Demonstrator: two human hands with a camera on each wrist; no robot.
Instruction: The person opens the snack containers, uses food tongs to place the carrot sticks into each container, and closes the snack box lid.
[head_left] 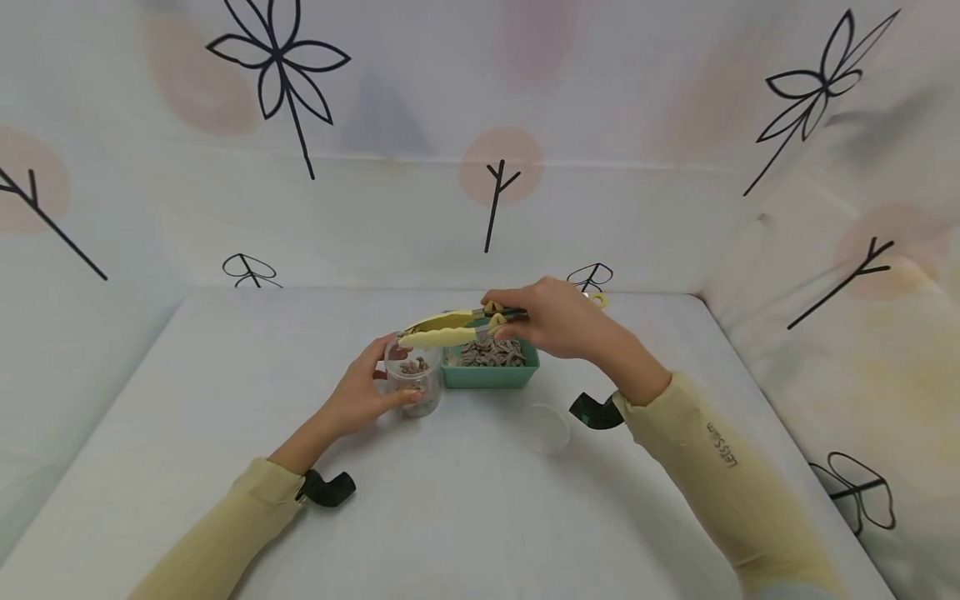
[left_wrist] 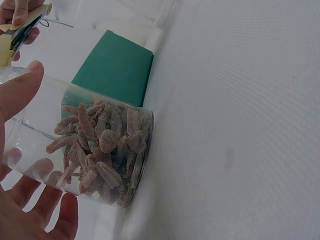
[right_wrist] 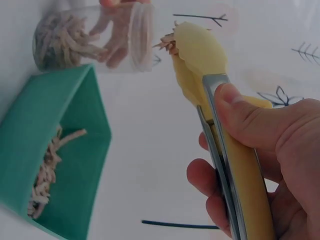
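My left hand [head_left: 367, 396] grips a clear plastic jar [head_left: 415, 387] around its side, thumb in front and fingers behind. Brownish dried strips [left_wrist: 102, 150] fill roughly the lower half of it. My right hand [head_left: 555, 317] squeezes a pair of yellow tongs [head_left: 442, 331] with metal arms, held nearly level over the jar. Between the tong tips sits a small bunch of the strips [right_wrist: 170, 44], just off the jar's mouth in the right wrist view. Beside the jar stands a green rectangular container [head_left: 491, 377] with more strips [head_left: 491, 352] in it.
A round translucent lid [head_left: 545, 428] lies on the white tabletop [head_left: 450, 508], front right of the green container. Patterned cloth [head_left: 390, 217] hangs behind and at the sides of the table. Black wrist mounts [head_left: 327, 489] stick out from both sleeves.
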